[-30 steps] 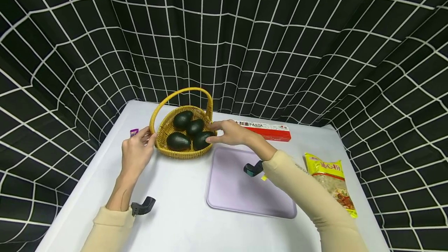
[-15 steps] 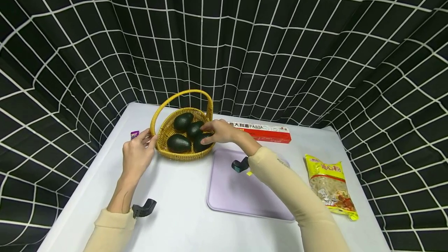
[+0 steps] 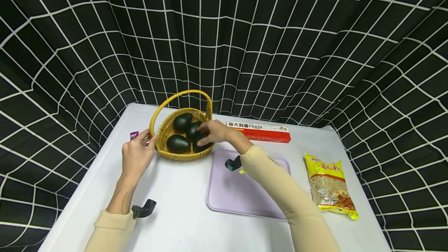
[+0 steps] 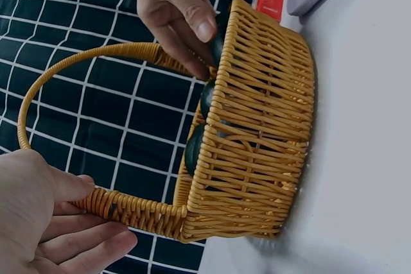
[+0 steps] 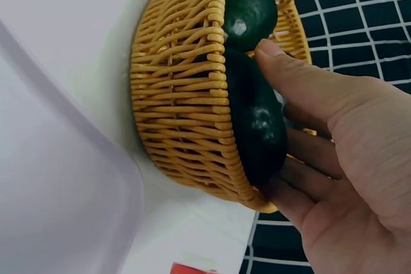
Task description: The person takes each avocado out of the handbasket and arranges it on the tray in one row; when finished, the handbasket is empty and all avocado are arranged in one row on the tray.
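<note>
A yellow wicker basket (image 3: 182, 157) with a tall arched handle (image 3: 182, 93) stands at the back left of the table, holding several dark green avocados (image 3: 178, 143). My left hand (image 3: 137, 156) grips the foot of the handle on the left side; the left wrist view shows the thumb over it and fingers below. Reaching in from the right, my right hand (image 3: 218, 132) holds the front right avocado (image 5: 257, 123), thumb on one side and fingers on the other. That avocado is still inside the basket, against its wall. The fingertips behind it are partly hidden.
A pale purple tray (image 3: 241, 197) lies right of the basket, beneath my right forearm. Behind it is a red and white pasta box (image 3: 267, 135). A yellow bag of pasta (image 3: 330, 186) lies at the right. A small purple packet (image 3: 133, 135) sits beyond my left hand.
My right hand has moved left, further into the basket, and its fingers have closed round the front right avocado. The left hand stays on the basket handle.
</note>
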